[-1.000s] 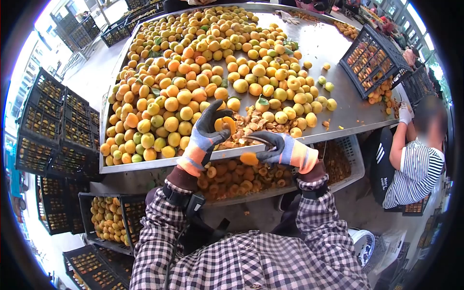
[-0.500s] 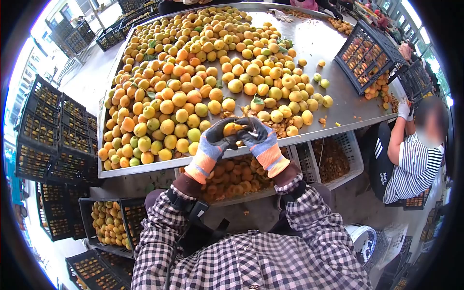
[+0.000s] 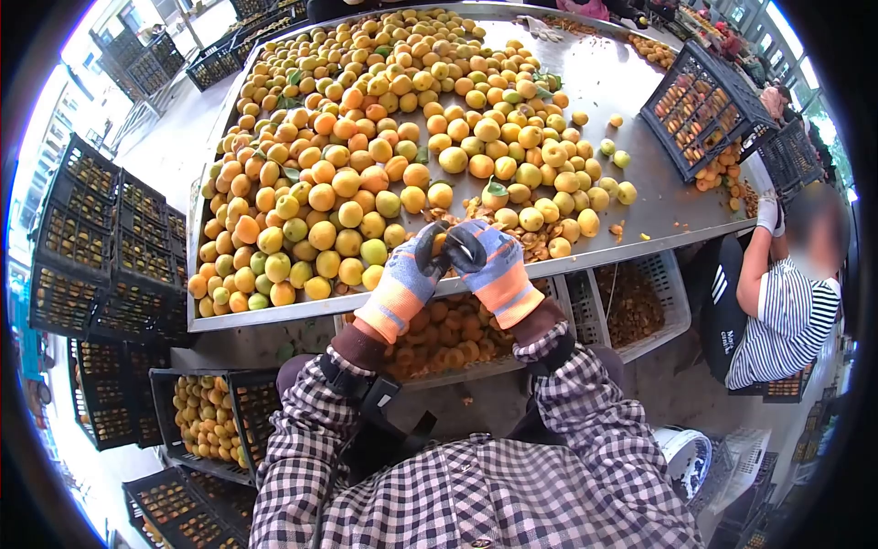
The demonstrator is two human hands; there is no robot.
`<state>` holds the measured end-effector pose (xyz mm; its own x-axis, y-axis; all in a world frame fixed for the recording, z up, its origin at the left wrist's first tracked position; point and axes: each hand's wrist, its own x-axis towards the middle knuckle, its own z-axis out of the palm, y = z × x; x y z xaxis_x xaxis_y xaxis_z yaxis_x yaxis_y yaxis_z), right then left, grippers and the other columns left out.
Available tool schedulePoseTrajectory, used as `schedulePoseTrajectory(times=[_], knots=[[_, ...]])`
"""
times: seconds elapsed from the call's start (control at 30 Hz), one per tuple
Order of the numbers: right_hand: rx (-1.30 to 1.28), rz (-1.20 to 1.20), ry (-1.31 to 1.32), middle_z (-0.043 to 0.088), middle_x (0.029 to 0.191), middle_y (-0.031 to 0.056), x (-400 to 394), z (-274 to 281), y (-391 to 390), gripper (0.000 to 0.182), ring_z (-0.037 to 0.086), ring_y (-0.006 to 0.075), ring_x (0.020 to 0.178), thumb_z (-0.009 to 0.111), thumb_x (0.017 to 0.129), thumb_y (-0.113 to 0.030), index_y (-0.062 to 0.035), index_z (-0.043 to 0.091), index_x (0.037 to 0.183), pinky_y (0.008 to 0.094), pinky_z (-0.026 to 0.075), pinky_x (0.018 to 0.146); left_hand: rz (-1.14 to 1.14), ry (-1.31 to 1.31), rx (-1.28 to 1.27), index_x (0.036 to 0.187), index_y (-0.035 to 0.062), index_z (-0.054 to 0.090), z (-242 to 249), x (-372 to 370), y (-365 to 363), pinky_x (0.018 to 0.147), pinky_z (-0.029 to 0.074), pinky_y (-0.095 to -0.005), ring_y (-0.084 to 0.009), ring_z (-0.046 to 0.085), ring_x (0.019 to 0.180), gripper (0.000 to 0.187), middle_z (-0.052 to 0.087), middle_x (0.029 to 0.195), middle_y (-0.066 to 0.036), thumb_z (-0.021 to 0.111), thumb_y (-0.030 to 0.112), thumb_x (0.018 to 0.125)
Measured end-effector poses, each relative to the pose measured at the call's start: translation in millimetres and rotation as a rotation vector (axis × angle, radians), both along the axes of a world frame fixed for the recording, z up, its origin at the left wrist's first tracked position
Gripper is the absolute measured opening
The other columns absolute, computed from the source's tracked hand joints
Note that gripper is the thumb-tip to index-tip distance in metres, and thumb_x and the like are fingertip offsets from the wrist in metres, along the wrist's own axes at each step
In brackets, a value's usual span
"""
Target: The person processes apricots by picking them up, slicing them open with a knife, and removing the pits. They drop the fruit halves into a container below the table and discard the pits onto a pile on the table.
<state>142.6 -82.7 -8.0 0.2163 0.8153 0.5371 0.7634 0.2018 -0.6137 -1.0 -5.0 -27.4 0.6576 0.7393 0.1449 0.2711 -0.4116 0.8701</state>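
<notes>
Both gloved hands meet just over the near edge of the table [image 3: 658, 212], backs toward the camera. Left hand [image 3: 413, 274]: fingers curled in, nearly closed on an orange fruit [image 3: 440, 242]. Only a small patch of it shows between the dark fingertips, so whole or split can't be read. Right hand [image 3: 489, 265]: fingers bent, tips up against the same spot. It looks like it may be touching the fruit too, but its own fingers block the view; can't tell how far closed it is or whether anything sits inside.

Just beyond the hands: a low heap of brown-orange scraps [image 3: 540, 245] on the metal, partly covered by the right hand. The fruit pile [image 3: 347, 183], yellow, orange and some green, with a few leaves, spreads left and away from there. Gloves [image 3: 541, 30] lie near the far side, small in view.

Below the table edge: a crate of opened fruit [image 3: 453, 371], its far part hidden by the table and gloves. To its right, a pale crate [image 3: 675, 279] with brownish scraps, also cut by the edge.

Right side: a tilted black crate [image 3: 743, 102] with fruit inside and fruit against its lower side. A co-worker [image 3: 782, 320] sits past the table corner, hands at the edge; what they hold is too small to make out. Left side: stacked black crates [image 3: 114, 252], distorted by the lens.
</notes>
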Motion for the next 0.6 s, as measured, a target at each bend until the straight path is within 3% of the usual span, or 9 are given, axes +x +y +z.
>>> schedulePoseTrajectory(times=[0.07, 0.17, 0.23, 0.27, 0.33, 0.47, 0.53, 0.57, 0.6], knots=[[-0.029, 0.017, 0.044, 0.065, 0.087, 0.0115, 0.6, -2.8, 2.6, 0.021, 0.064, 0.0324, 0.081, 0.071, 0.075, -0.001, -0.0071, 0.064, 0.095, 0.0370, 0.053, 0.069, -0.013, -0.039, 0.058, 0.129, 0.0047, 0.053, -0.6, -0.4, 2.5, 0.084, 0.050, -0.0400, -0.0361, 0.064, 0.098, 0.050, 0.065, 0.102, -0.022, 0.065, 0.000, 0.080], [-0.020, 0.095, 0.002, 0.066, 0.090, 0.0110, 1.8, -12.6, 5.1, 0.024, 0.065, 0.0319, 0.082, 0.070, 0.076, -0.011, -0.0106, 0.062, 0.098, 0.0372, 0.053, 0.069, -0.026, -0.063, 0.084, 0.127, 0.0044, 0.054, 5.8, 0.3, 7.6, 0.073, 0.052, -0.0351, -0.0268, 0.067, 0.088, 0.047, 0.066, 0.098, -0.016, 0.066, 0.003, 0.082], [-0.029, 0.032, 0.404, 0.067, 0.089, 0.0119, -0.2, -12.0, 10.4, 0.024, 0.066, 0.0314, 0.082, 0.071, 0.076, -0.010, -0.0099, 0.061, 0.099, 0.0360, 0.053, 0.069, -0.022, -0.074, -0.287, 0.126, 0.0038, 0.055, 7.1, 0.5, 14.6, 0.075, 0.052, -0.0302, -0.0174, 0.063, 0.087, 0.039, 0.063, 0.107, -0.009, 0.064, 0.007, 0.088], [-0.063, 0.033, 0.507, 0.067, 0.088, 0.0133, 8.1, -8.2, 8.7, 0.024, 0.066, 0.0309, 0.082, 0.073, 0.077, -0.010, -0.0096, 0.062, 0.098, 0.0344, 0.052, 0.069, -0.021, -0.077, -0.285, 0.126, 0.0038, 0.055, 8.3, -1.4, 15.8, 0.075, 0.052, -0.0302, -0.0174, 0.063, 0.087, 0.039, 0.063, 0.107, -0.009, 0.064, 0.007, 0.088], [-0.075, -0.205, 0.421, 0.067, 0.086, 0.0094, 18.6, -12.1, 15.3, 0.022, 0.067, 0.0214, 0.078, 0.073, 0.078, -0.008, -0.0078, 0.062, 0.096, 0.0294, 0.051, 0.069, -0.058, -0.197, -0.660, 0.121, 0.0037, 0.056, 13.2, -4.7, 16.5, 0.065, 0.052, -0.0263, -0.0140, 0.062, 0.082, 0.033, 0.060, 0.106, -0.007, 0.064, 0.010, 0.090], [0.023, -0.179, 0.398, 0.065, 0.078, 0.0035, 29.6, -11.3, 15.8, 0.016, 0.064, 0.0127, 0.074, 0.072, 0.081, -0.007, -0.0069, 0.061, 0.093, 0.0262, 0.050, 0.067, -0.154, -0.243, -0.679, 0.119, 0.0050, 0.056, 17.5, -4.0, 13.1, 0.061, 0.050, -0.0224, -0.0116, 0.059, 0.075, 0.030, 0.059, 0.100, -0.004, 0.063, 0.012, 0.091], [0.002, -0.114, 0.948, 0.060, 0.071, -0.0008, 23.3, 10.9, 11.5, 0.011, 0.058, 0.0075, 0.062, 0.070, 0.085, -0.007, -0.0062, 0.061, 0.091, 0.0235, 0.046, 0.054, -0.162, -0.210, -0.700, 0.120, 0.0041, 0.056, 22.4, -3.5, 9.7, 0.062, 0.051, -0.0231, -0.0115, 0.059, 0.076, 0.031, 0.060, 0.099, -0.005, 0.063, 0.013, 0.091], [-0.006, -0.128, 1.078, 0.057, 0.065, -0.0003, 20.6, 25.3, 7.1, 0.009, 0.050, 0.0073, 0.047, 0.067, 0.089, -0.010, -0.0064, 0.060, 0.092, 0.0224, 0.037, 0.040, -0.153, -0.261, -0.723, 0.121, 0.0030, 0.055, 22.0, -2.2, 6.7, 0.064, 0.052, -0.0240, -0.0119, 0.060, 0.079, 0.033, 0.061, 0.099, -0.005, 0.063, 0.011, 0.090], [-0.005, -0.130, 1.079, 0.057, 0.065, -0.0003, 20.2, 28.8, 6.4, 0.009, 0.050, 0.0073, 0.047, 0.067, 0.089, -0.010, -0.0064, 0.060, 0.092, 0.0224, 0.037, 0.040, -0.144, -0.313, -0.744, 0.121, 0.0019, 0.055, 22.0, -0.9, 4.2, 0.067, 0.054, -0.0248, -0.0122, 0.061, 0.081, 0.034, 0.061, 0.100, -0.006, 0.064, 0.010, 0.090]])
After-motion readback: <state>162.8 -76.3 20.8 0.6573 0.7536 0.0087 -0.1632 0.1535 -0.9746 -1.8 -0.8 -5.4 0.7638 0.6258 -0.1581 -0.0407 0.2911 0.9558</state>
